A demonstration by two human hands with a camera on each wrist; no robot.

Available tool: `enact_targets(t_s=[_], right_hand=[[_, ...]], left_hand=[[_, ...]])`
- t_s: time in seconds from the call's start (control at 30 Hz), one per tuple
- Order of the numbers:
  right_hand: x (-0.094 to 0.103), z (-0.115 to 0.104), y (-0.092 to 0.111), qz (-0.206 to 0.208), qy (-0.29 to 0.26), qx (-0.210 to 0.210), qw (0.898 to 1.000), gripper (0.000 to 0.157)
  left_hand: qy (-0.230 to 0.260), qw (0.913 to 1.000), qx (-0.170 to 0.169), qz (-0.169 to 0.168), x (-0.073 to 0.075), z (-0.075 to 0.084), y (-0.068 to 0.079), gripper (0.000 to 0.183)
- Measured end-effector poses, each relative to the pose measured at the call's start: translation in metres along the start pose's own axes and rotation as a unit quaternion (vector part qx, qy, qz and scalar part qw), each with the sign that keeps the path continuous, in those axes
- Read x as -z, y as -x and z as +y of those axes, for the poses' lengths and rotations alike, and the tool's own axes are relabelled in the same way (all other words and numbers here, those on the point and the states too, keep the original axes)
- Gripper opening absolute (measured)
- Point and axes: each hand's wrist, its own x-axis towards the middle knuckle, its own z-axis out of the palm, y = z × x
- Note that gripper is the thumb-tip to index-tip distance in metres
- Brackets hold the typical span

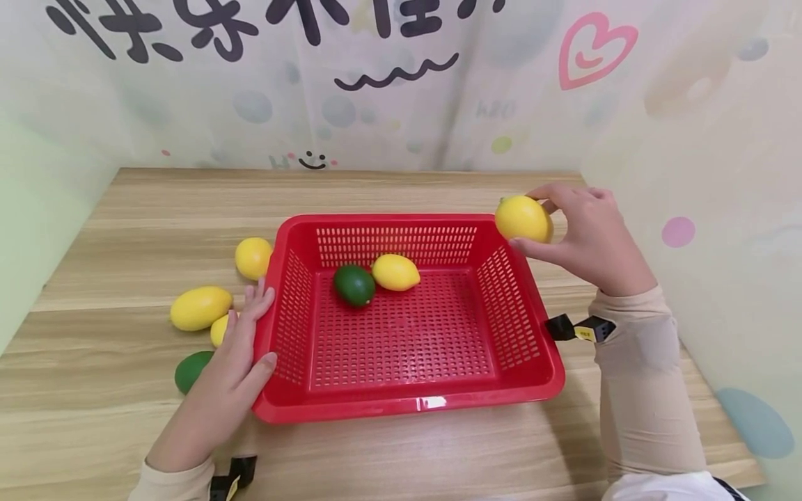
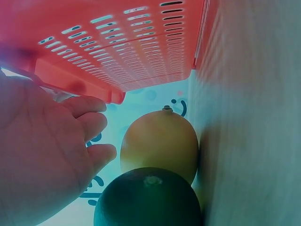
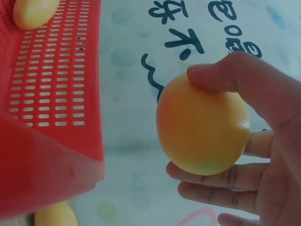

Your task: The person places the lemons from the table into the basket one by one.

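At the right back corner of the red basket (image 1: 401, 400), my right hand (image 1: 592, 233) pinches a lemon (image 1: 523, 218) between thumb and fingers. In the right wrist view that lemon (image 3: 202, 125) is beside the basket wall (image 3: 51, 174). My left hand (image 1: 228, 383) rests against the basket's left side with fingers mostly straight and the thumb by the rim. Below its fingers, the left wrist view shows a dark green fruit (image 2: 148, 200) in front of a yellow one (image 2: 160, 141). Inside the basket, a dark green fruit (image 1: 354, 285) touches a lemon (image 1: 395, 272).
Left of the basket on the wooden table (image 1: 94, 362) lie a round yellow fruit (image 1: 253, 258), a lemon (image 1: 201, 308), a partly hidden yellow fruit (image 1: 219, 330) and a green fruit (image 1: 193, 371). A printed wall covering (image 1: 401, 125) stands behind the table.
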Motion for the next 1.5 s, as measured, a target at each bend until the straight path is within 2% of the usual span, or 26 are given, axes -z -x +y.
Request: enact_targets(t_s=[0.2, 0.57, 1.03, 1.5], right_hand=[[-0.005, -0.003, -0.003, -0.002, 0.001, 0.009, 1.000, 0.053], [-0.011, -0.005, -0.007, -0.018, 0.005, 0.004, 1.000, 0.053], [-0.023, -0.015, -0.015, -0.043, -0.012, 0.012, 0.999, 0.053], [-0.037, -0.017, -0.019, -0.061, 0.004, 0.012, 0.998, 0.055]], left_hand=[[0.001, 1.0000, 0.003, -0.004, 0.000, 0.001, 0.000, 0.084], [-0.014, 0.9998, -0.015, 0.002, 0.001, 0.000, 0.000, 0.080], [-0.010, 0.9999, -0.011, 0.002, 0.001, -0.001, 0.001, 0.081], [-0.008, 0.9999, -0.012, 0.006, 0.000, -0.001, 0.000, 0.081]])
